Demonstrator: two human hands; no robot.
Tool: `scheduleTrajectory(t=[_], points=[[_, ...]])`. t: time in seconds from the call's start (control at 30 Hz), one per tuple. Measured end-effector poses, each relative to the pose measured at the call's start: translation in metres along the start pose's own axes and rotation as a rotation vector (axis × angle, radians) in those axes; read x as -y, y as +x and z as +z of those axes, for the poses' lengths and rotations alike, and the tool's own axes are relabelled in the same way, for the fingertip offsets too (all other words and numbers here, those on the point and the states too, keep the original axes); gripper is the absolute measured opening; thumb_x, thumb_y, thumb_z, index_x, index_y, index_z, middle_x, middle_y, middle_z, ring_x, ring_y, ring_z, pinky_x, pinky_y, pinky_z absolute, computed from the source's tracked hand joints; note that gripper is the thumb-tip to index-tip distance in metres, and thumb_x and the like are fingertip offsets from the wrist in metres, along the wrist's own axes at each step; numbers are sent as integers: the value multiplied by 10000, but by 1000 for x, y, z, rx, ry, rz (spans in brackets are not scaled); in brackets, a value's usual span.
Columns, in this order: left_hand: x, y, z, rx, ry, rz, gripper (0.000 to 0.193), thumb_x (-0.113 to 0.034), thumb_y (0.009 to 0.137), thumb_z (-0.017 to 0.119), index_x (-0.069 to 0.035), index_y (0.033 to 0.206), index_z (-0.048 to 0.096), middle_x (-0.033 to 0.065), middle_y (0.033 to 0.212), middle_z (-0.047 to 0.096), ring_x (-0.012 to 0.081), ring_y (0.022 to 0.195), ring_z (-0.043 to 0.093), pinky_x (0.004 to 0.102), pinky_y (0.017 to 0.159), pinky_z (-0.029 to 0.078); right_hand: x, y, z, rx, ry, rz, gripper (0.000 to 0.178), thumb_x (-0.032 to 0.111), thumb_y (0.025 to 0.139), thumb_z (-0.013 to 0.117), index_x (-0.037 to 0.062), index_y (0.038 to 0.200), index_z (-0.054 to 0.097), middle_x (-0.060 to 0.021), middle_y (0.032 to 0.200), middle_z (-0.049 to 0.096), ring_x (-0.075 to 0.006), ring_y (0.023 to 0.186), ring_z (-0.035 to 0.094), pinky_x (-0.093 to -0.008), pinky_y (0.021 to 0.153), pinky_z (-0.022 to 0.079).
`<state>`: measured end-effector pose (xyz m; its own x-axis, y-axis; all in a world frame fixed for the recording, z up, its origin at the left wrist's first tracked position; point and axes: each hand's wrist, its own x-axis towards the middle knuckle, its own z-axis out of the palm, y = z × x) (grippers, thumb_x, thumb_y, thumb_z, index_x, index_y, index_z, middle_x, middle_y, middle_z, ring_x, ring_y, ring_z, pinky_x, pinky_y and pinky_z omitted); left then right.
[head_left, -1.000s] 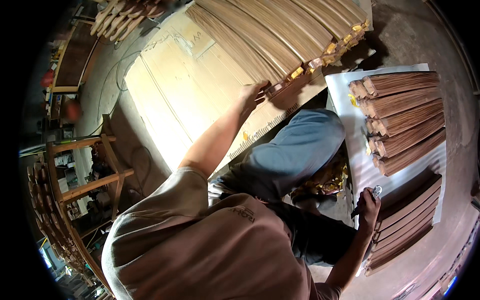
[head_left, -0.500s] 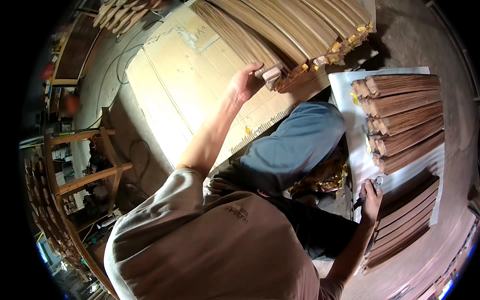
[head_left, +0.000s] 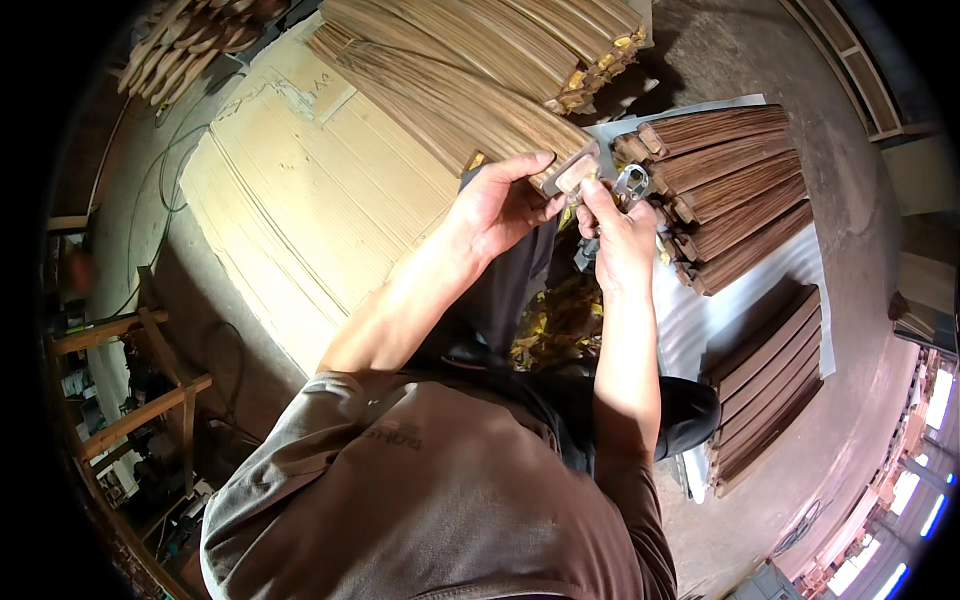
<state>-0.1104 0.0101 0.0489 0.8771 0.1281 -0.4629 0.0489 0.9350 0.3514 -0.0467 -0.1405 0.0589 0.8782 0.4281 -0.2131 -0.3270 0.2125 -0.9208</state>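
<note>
My left hand is closed around the near end of a long curved wooden piece with striped grain. A squared tenon sticks out of that end, tilted toward me. My right hand is closed on a small hand tool with a silver ring-shaped head; its exact kind does not show. The right thumb lies against the tenon's end. Beyond the held piece, more curved wooden pieces lie side by side on a cardboard sheet, with yellow bits on their ends.
Right of me, darker curved pieces and several slats rest on a white sheet. Yellow-brown scraps are heaped between my legs. A wooden frame stands at left, near a cable on the floor.
My left hand has drawn the wooden piece's end toward me and right. My right hand has come up from beside the slats to that end, bringing the tool. My view has shifted right.
</note>
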Motion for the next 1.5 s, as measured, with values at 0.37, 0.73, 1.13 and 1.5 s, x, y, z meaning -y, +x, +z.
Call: scheduleTrajectory(t=[0.37, 0.73, 1.13, 1.5], points=[[0, 14, -23, 252, -107, -37, 250, -99, 909, 672, -22, 1142, 623, 128, 1168, 646, 256, 1124, 613, 432, 1016, 481, -1, 18, -13, 118, -209, -295, 101, 26, 875, 737, -18, 891, 647, -42, 799, 638, -120, 674, 563, -259, 612, 445], [-47, -18, -14, -93, -301, 187, 434, -243, 886, 652, 32, 1193, 517, 209, 1123, 625, 347, 1071, 617, 547, 980, 509, 44, 8, 35, 440, -966, -1264, 408, -161, 590, 668, 36, 946, 647, -87, 897, 682, -280, 764, 662, -374, 631, 541], [-32, 25, -28, 292, -576, 211, 665, -110, 755, 578, 173, 1327, 389, 346, 1381, 477, 451, 1289, 485, 540, 1198, 306, 87, 23, -8, 50, -836, -891, 372, 293, 1054, 472, 33, 961, 720, -76, 854, 709, -145, 657, 641, -283, 582, 521], [-79, 23, -97, 137, -505, 301, 615, -144, 757, 624, 48, 1318, 462, 235, 1319, 549, 397, 1246, 525, 554, 1137, 380, 19, -7, 55, 138, -389, -580, 158, 60, 966, 655, -70, 1049, 623, -182, 966, 692, -229, 674, 697, -323, 605, 595]])
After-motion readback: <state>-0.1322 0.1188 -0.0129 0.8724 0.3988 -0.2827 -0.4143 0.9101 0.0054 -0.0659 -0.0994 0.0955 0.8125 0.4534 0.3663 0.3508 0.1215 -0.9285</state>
